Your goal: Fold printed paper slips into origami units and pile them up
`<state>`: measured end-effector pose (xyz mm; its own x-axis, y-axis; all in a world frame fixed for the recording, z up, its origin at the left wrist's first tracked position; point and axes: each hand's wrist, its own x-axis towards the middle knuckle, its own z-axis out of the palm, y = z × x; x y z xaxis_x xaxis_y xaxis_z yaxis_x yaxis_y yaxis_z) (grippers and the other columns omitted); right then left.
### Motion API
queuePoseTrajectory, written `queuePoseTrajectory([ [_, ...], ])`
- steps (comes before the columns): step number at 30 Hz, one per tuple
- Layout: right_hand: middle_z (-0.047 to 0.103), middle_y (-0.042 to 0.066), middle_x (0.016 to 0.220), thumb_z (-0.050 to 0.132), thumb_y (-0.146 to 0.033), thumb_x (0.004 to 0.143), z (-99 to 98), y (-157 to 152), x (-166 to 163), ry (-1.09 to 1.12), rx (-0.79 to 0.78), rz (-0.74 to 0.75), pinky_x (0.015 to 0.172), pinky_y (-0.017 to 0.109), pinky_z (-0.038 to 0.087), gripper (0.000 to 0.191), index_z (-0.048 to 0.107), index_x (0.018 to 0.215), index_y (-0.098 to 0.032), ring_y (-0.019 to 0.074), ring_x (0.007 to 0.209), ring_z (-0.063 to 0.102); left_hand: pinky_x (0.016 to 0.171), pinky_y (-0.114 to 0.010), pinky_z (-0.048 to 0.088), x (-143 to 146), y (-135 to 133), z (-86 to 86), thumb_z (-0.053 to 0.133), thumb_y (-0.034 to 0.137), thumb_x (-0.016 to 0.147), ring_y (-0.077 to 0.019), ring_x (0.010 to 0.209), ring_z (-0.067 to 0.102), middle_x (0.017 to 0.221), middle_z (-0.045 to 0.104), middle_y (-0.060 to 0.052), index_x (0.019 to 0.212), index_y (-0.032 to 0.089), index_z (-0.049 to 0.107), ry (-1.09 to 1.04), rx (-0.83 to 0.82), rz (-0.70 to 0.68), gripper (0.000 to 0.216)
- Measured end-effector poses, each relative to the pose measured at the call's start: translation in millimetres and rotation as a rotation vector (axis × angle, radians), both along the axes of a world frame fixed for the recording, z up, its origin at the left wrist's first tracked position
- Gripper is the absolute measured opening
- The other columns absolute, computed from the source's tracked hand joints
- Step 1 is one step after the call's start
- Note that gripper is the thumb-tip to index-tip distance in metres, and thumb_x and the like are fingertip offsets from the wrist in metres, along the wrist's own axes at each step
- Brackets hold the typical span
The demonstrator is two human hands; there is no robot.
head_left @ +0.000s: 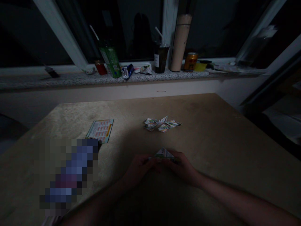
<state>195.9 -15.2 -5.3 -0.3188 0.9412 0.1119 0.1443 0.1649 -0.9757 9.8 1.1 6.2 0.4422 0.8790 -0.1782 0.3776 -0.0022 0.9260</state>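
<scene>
My left hand [138, 168] and my right hand [184, 168] meet low over the wooden table [211, 131]. Both pinch a small folded piece of printed paper [164, 153] whose triangular tip sticks up between the fingers. A little beyond the hands lies a small heap of several similar folded paper pieces [162, 124]. To the left of them a flat printed sheet [100, 130] rests on the table.
A blurred-out patch [68, 175] covers part of the table at the left. The stone window sill [70, 78] behind holds a green bottle [111, 59], a dark cup with a straw [161, 58], a tall beige tube [180, 44], an orange can [190, 61] and wrappers.
</scene>
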Motion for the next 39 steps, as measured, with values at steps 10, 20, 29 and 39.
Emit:
queuePoseTrajectory([
  [10,0.061,0.002,0.073,0.059,-0.035,0.078,-3.1,0,-1,-0.042,-0.041,-0.109,0.061,0.023,0.042,0.021,0.064,0.078,-0.015,0.0144,0.067,0.054,0.055,-0.019,0.036,-1,-2,2.6,0.041,0.042,0.086,-0.0128,0.052,0.053,0.053,0.063,0.000,0.055,0.016,0.068,0.119,0.119,0.011,0.048],
  [20,0.060,0.001,0.068,0.060,-0.037,0.075,-5.3,0,0,0.022,-0.145,-0.191,0.054,0.021,0.040,0.024,0.064,0.076,-0.014,0.0127,0.061,0.051,0.061,-0.020,0.040,-2,-3,1.2,0.042,0.042,0.086,-0.0151,0.060,0.060,0.059,0.067,0.000,0.059,0.016,0.067,0.112,0.116,0.060,0.046],
  [29,0.051,-0.001,0.057,0.059,-0.043,0.074,-3.7,2,1,-0.007,-0.182,-0.168,0.045,0.020,0.032,0.032,0.059,0.062,-0.014,0.0096,0.051,0.042,0.065,-0.023,0.045,-2,-3,0.1,0.046,0.037,0.086,-0.0179,0.070,0.063,0.071,0.069,-0.001,0.080,0.016,0.069,0.096,0.119,0.125,0.032],
  [39,0.043,-0.002,0.054,0.059,-0.050,0.072,-0.2,5,2,0.054,-0.196,-0.367,0.042,0.020,0.027,0.039,0.051,0.057,-0.015,0.0084,0.048,0.035,0.100,-0.038,0.034,-7,-20,-9.9,0.041,0.024,0.089,-0.0224,0.119,0.045,0.134,0.046,-0.007,0.139,0.021,0.027,0.313,0.516,-0.058,0.052],
])
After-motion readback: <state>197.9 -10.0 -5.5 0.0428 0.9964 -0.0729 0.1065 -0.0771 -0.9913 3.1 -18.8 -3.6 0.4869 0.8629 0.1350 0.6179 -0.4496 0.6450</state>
